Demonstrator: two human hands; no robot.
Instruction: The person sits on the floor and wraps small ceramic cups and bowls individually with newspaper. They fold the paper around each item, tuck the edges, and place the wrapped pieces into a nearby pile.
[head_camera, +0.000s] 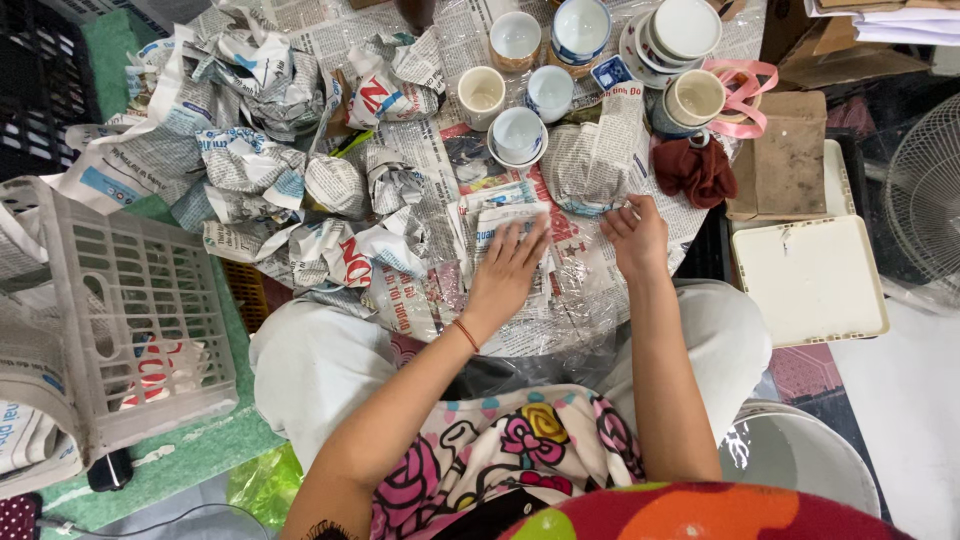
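Your left hand (507, 268) lies flat, fingers spread, on the folded newspaper sheet (500, 222), long axis near-to-far. Your right hand (635, 235), loosely open, touches the rounded, crinkly newspaper-wrapped bundle (592, 160) just right. Glazed ceramic cups (516, 38) stand beyond.

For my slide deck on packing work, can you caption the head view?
Left hand flat on folded newspaper, right hand at a newspaper-wrapped bundle, ceramic cups beyond.

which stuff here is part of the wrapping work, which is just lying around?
In the work:
left hand flat on folded newspaper
right hand touching wrapped bundle
cups
wrapped bundles

Lying about:
basket
red cloth
white tray
fan
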